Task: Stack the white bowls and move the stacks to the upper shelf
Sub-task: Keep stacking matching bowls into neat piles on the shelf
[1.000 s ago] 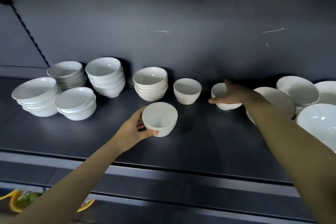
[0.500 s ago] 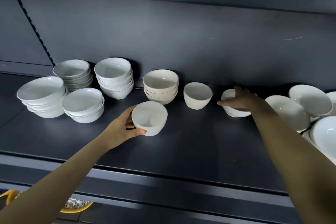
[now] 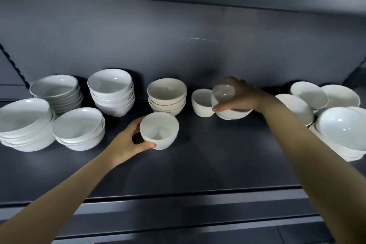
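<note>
Left hand [image 3: 126, 142] grasps a small white bowl [image 3: 159, 130] by its near wall, thumb at the front, the bowl upright and low over the dark shelf [image 3: 198, 164]. Right hand [image 3: 243, 95] grips a second bowl [image 3: 223, 94] from above, tilted, just beside a lone bowl [image 3: 201, 104]. Behind the left-hand bowl stands a cream stack [image 3: 167, 95]; white stacks [image 3: 111, 93] lie farther left, loose bowls [image 3: 336, 125] far right.
</note>
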`<action>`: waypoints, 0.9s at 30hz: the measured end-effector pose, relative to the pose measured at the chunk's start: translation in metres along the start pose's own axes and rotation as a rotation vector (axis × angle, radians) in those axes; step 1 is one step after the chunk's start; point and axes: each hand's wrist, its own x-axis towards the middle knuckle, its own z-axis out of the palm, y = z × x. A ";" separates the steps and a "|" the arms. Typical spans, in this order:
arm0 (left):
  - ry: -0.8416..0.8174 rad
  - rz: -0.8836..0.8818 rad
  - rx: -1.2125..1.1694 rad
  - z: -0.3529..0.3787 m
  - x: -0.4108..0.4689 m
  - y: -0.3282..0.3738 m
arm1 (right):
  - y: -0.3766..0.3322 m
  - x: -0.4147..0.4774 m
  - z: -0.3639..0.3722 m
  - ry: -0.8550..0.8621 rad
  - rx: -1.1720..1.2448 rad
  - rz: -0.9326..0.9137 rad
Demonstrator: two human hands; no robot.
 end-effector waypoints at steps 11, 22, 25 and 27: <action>-0.050 0.085 -0.062 -0.005 -0.002 -0.012 | -0.148 0.026 0.012 0.121 0.049 -0.268; -0.023 0.078 -0.023 -0.007 0.005 -0.017 | -0.169 0.062 0.047 0.079 -0.084 -0.210; -0.028 0.087 -0.024 -0.006 0.005 -0.018 | -0.165 0.064 0.048 0.078 -0.087 -0.197; -0.028 0.090 -0.024 -0.006 0.005 -0.018 | -0.163 0.064 0.050 0.083 -0.069 -0.190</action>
